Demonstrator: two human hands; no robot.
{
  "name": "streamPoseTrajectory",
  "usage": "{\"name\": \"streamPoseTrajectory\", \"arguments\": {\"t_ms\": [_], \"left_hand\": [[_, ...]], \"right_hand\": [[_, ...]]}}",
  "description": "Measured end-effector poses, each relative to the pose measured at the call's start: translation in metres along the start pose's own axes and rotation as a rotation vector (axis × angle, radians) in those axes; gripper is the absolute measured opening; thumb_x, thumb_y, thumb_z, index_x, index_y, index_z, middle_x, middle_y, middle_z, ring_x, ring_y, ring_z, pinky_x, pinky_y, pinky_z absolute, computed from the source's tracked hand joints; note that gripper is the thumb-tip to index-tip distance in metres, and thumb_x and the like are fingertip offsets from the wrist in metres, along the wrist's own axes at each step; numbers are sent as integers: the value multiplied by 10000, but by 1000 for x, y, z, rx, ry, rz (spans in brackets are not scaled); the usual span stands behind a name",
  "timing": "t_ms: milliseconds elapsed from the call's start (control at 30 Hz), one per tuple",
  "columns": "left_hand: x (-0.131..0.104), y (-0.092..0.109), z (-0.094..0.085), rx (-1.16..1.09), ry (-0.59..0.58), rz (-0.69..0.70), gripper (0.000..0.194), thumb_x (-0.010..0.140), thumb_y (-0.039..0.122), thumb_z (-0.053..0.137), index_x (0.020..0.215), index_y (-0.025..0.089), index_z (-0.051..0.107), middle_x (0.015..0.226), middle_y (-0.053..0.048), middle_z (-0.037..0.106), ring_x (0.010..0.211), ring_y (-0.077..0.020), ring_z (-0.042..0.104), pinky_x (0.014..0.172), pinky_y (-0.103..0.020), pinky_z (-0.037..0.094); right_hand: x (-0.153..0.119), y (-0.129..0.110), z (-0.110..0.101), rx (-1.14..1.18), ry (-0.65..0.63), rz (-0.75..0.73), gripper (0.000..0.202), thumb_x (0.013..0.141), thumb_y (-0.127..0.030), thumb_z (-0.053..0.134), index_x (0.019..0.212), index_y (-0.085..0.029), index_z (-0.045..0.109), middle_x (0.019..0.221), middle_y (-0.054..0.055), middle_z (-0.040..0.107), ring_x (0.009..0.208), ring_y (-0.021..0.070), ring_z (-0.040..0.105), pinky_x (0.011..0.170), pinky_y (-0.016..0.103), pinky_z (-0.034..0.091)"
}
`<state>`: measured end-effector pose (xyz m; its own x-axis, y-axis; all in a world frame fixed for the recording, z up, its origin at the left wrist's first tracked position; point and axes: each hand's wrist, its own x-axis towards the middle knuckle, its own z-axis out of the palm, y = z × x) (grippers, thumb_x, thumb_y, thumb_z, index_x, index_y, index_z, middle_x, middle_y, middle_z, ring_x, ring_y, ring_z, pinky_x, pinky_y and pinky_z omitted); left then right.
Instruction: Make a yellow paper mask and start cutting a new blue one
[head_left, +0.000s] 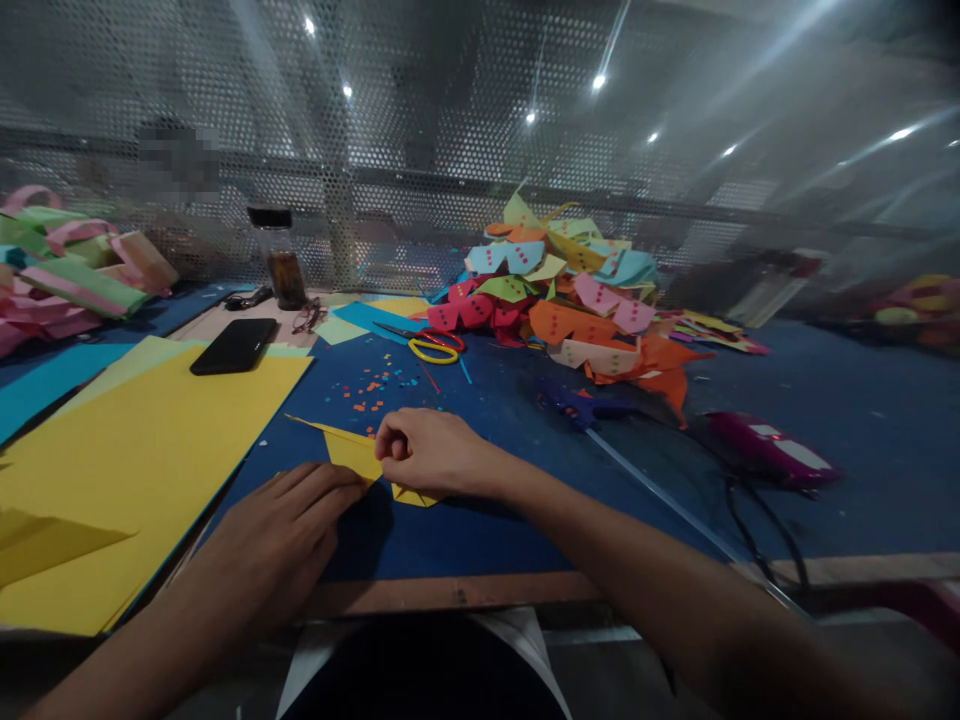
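Head view: the folded yellow paper piece (349,453) lies nearer the wearer than the scissors with yellow and red handles (415,345). Left hand (292,520): fingers together, slightly bent, at the paper's near edge; thumb hidden, grip cannot be determined. Right hand (435,450): fingers curled over the paper; hold cannot be confirmed. Step in hand: apparently folding or creasing. Next move likely calls for steady left-hand support and aligned edges
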<state>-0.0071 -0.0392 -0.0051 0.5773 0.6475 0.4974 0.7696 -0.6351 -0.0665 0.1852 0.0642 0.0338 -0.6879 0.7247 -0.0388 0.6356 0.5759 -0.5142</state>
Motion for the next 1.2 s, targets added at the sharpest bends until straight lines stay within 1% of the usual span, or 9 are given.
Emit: {"name": "streamPoseTrajectory", "arguments": {"t_ms": [267,367,500,800,933,1033,1133,1167,1200], "left_hand": [[0,0,0,-39,8,-46,368,876,21,391,1081,150,668,1062,-89,735,922,-213,681,802,-343,557],[0,1,0,-43,20,-54,365,871,15,384,1053,150,672,1049,-89,736,915,-211,683,798,-342,559],[-3,0,2,-45,24,-44,354,877,24,394,1067,152,665,1064,-94,734,926,-217,682,792,-345,559],[-2,0,3,-41,19,-35,326,908,29,385,1068,160,638,1064,-89,730,923,-218,691,797,-358,559],[-5,-3,3,-124,-12,-120,276,958,101,423,1128,211,610,1139,-61,705,1018,-192,671,865,-318,540],[2,-9,-7,-144,42,-199,242,984,178,436,1146,247,603,1156,-43,695,1034,-184,666,870,-303,527],[24,-16,-25,-83,124,-274,251,977,302,472,1175,282,625,1192,-37,690,1065,-229,663,891,-355,517],[34,-18,-31,-71,114,-300,279,964,338,486,1191,269,633,1211,-52,690,1079,-251,660,893,-371,515],[44,-21,-36,-68,50,-341,314,944,373,515,1208,257,640,1228,-65,691,1094,-275,655,882,-381,514]], "right_hand": [[5,11,-4,113,60,21,147,841,-182,574,904,-170,706,854,15,710,751,123,608,630,220,384],[5,16,-7,64,82,11,120,836,-196,593,884,-166,699,843,22,703,733,124,602,623,223,377],[1,19,-9,-38,69,8,130,842,-278,628,864,-173,701,859,29,689,716,125,593,604,226,358],[-3,14,-9,-47,45,19,113,819,-281,683,860,-177,697,861,19,680,726,124,596,617,227,362],[-6,10,-12,-2,62,21,74,847,-227,632,856,-174,683,809,5,688,717,126,599,619,231,357],[-7,10,-17,68,105,-34,70,880,-215,623,884,-161,668,828,6,692,748,123,604,648,227,371],[-7,13,-20,126,160,-137,42,886,-168,620,894,-157,660,854,8,695,773,123,610,687,230,395],[-7,13,-21,147,181,-173,66,880,-120,607,896,-157,659,860,8,697,780,121,615,703,230,404],[-7,13,-21,168,203,-208,108,871,-75,593,899,-156,658,866,8,699,787,119,620,718,231,412]]}}
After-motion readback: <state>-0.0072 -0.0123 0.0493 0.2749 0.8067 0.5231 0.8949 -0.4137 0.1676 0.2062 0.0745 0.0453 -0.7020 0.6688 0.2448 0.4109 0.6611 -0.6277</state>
